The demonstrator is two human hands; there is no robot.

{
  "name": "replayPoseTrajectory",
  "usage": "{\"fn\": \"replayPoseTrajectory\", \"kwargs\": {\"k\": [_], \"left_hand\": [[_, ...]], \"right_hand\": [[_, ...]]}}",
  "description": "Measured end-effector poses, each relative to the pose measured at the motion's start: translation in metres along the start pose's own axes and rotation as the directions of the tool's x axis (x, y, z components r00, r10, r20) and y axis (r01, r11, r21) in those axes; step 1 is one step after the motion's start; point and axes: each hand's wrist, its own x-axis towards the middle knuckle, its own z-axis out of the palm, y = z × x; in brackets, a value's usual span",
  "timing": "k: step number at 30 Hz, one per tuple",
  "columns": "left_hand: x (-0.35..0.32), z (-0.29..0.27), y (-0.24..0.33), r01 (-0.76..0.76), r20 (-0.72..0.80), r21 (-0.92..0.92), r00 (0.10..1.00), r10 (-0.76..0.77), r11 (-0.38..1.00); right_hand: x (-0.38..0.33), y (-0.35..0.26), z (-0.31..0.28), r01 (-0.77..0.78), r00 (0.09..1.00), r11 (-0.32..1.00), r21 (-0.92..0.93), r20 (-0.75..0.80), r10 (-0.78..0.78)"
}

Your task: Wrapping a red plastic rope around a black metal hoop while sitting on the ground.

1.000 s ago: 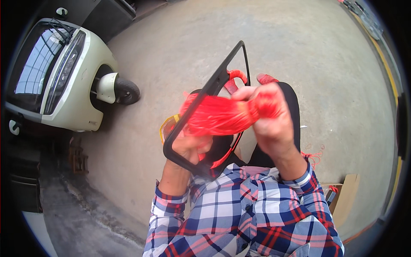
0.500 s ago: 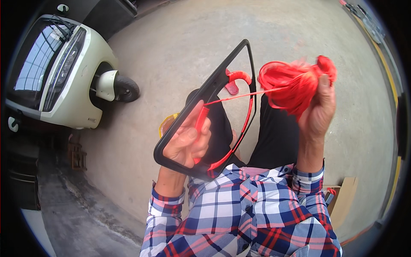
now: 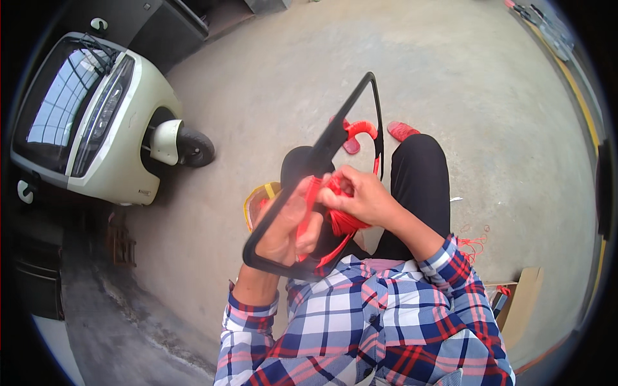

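Observation:
A black frame (image 3: 331, 138) with rounded corners stands tilted in front of me, and red cord is wound round parts of it. My left hand (image 3: 283, 225) is closed round a red-wrapped section (image 3: 309, 204) at its lower left side. Close beside it, my right hand (image 3: 367, 196) is closed on a bundle of red cord (image 3: 347, 222), fingertips near the wrapped section. Fingers partly cover the bundle, and I cannot make out the strand between the hands. Farther up, a red-wrapped curved piece (image 3: 362, 127) joins the frame's right side.
A white three-wheeled vehicle (image 3: 122, 122) stands at the left. By my left knee sits a yellow-rimmed container (image 3: 257, 199). Loose red cord (image 3: 473, 244) lies on the floor at the right, near a cardboard box (image 3: 521, 302). A small wooden stool (image 3: 121, 241) is at the left.
My right hand has come left and down from far out at the right, bringing the red cord bundle to the frame beside my left hand. The strand no longer stretches across the frame.

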Motion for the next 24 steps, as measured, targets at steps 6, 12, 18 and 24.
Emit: {"fn": "replayPoseTrajectory", "kwargs": {"k": [6, 12, 18, 24], "left_hand": [[-0.002, 0.030, -0.012, 0.073, 0.206, -0.154, 0.978, -0.040, 0.985], [-0.010, 0.041, -0.035, 0.066, 0.199, -0.480, 0.979, 0.035, 0.875], [-0.014, 0.053, -0.001, 0.090, 0.032, -0.091, 0.996, -0.088, 0.992], [-0.020, 0.068, -0.007, -0.043, 0.023, -0.115, 0.999, 0.046, 0.992]], "right_hand": [[0.027, -0.064, -0.027, 0.016, 0.990, 0.177, 0.984, 0.010, -0.144], [0.007, -0.069, -0.020, 0.116, 0.736, 0.232, 0.966, 0.074, -0.673], [-0.019, -0.053, -0.023, -0.044, 0.979, 0.114, 0.993, 0.065, -0.191], [-0.023, -0.084, -0.033, 0.133, 0.892, 0.261, 0.956, -0.001, -0.452]]}}
